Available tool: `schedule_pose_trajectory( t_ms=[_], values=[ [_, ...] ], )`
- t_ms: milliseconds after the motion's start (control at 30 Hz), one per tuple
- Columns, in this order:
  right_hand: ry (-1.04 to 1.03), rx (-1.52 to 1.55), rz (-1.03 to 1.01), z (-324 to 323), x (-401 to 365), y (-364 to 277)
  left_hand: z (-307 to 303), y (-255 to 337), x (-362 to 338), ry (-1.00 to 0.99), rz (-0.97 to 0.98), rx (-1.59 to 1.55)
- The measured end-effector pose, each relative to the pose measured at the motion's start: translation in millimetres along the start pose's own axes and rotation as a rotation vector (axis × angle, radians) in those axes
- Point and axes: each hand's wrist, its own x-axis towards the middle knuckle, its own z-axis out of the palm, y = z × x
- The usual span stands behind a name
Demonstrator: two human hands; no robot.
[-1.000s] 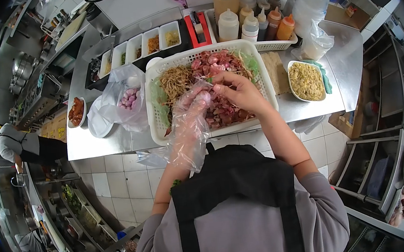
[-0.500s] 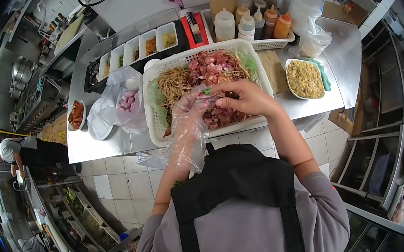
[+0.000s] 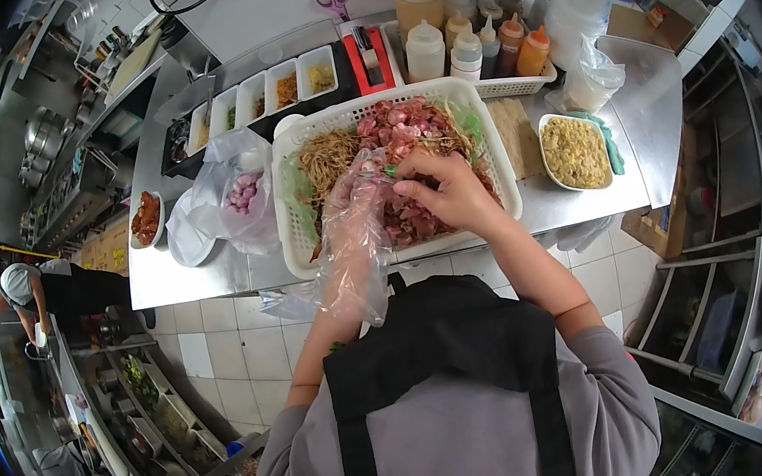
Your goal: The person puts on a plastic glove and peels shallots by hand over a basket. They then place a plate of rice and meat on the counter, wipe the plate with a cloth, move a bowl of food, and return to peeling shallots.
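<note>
A white perforated basket (image 3: pixel 294 248) lined with green plastic holds stringy brown roots (image 3: pixel 327 161) on its left and reddish-pink pieces (image 3: pixel 401 125) from its middle to the right. Over the basket, my left hand (image 3: pixel 360 198) wears a loose clear plastic glove, its fingers bent together around something green and small (image 3: pixel 390 171). My bare right hand (image 3: pixel 439 189) meets those fingertips from the right, thumb and fingers curled toward each other. Whatever is between the right fingertips is too small to make out.
Left of the basket lie a clear bag of small purple-pink bulbs (image 3: pixel 243 194) and a dish of reddish food (image 3: pixel 146 220). Behind stand condiment trays (image 3: pixel 286 89) and squeeze bottles (image 3: pixel 425 48). A bowl of yellowish food (image 3: pixel 575 152) is right. Another person (image 3: pixel 34 287) stands far left.
My right hand has shifted slightly left and down, its fingers more curled. My left hand stays near the same spot, turned a little. The person at far left has moved their arm slightly.
</note>
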Motion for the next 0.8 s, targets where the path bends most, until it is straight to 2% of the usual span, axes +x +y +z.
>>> schedule_pose_trajectory(
  t_ms=[133,167,300,467,567,667,800],
  values=[
    [0.102,-0.022,-0.076,19.9,-3.0,0.7,-13.3,-11.9,5.8,-0.073,0.096,-0.029],
    [0.066,-0.003,0.007,18.5,-2.4,-2.8,-5.6,-3.7,0.9,-0.044,0.061,-0.045],
    [0.065,0.077,0.093,10.9,3.5,4.1,5.0,3.8,-5.0,0.095,0.039,0.010],
    [0.097,0.108,0.160,-2.5,10.1,11.5,1.7,1.6,-3.7,0.108,-0.005,-0.013],
    [-0.040,0.038,0.004,-2.6,6.1,2.2,1.8,-1.3,-0.8,0.071,0.018,-0.036],
    [-0.040,-0.021,-0.078,4.6,3.3,-0.3,2.7,0.6,-2.7,0.043,0.034,-0.069],
    [-0.041,-0.074,-0.088,4.8,4.8,1.0,-7.3,-4.8,1.8,0.019,0.054,-0.033]
  ],
)
